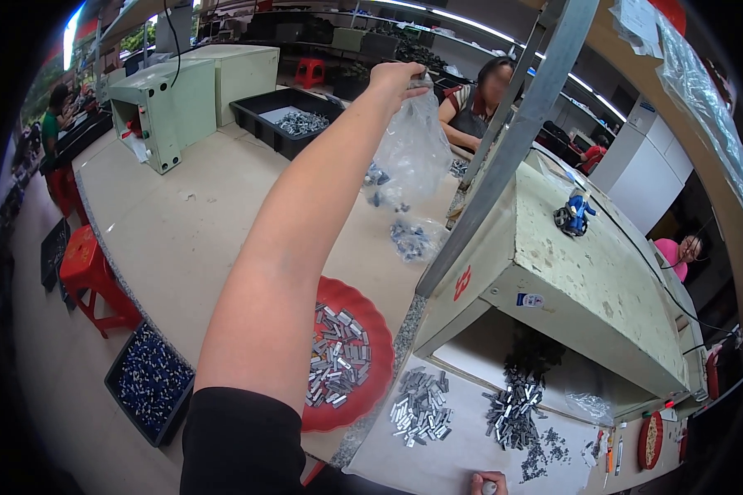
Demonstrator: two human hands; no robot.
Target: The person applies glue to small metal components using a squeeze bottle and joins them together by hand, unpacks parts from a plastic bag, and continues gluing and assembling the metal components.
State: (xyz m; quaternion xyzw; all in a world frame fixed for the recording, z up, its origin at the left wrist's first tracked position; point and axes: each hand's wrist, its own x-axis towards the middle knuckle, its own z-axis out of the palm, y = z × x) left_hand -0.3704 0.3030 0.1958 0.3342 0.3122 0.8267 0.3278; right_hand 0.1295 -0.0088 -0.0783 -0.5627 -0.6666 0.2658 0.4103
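Reaching far out over the worktop (182, 231), the person's left hand (396, 78) holds a clear plastic bag (413, 153) up by its top edge, the grip pinched shut on the film between thumb and fingers. The bag hangs slack below the hand, well above the worktop, and a few small blue-grey parts sit in its lower folds. Just beneath it a second clear bag (413, 239) lies on the worktop with more of the same parts inside. The left forearm runs from the black sleeve (239, 445) at the lower edge up across a red dish (376, 330), which holds a heap of small silvery metal clips. To the right of the dish, on a pale sheet in front of a light green metal machine (586, 280), lie two loose piles: a pile of bright clips (421, 408) and a pile of darker clips (512, 412) that spills out of the machine's opening. Only the fingertips of the right hand (489, 483) show at the bottom edge, resting on the sheet near the darker pile; whether that grip is spread or closed cannot be told. A black bin of blue parts (150, 384) stands on the floor at the left beside a red stool (91, 272). Another person (483, 103) sits behind the raised bag.
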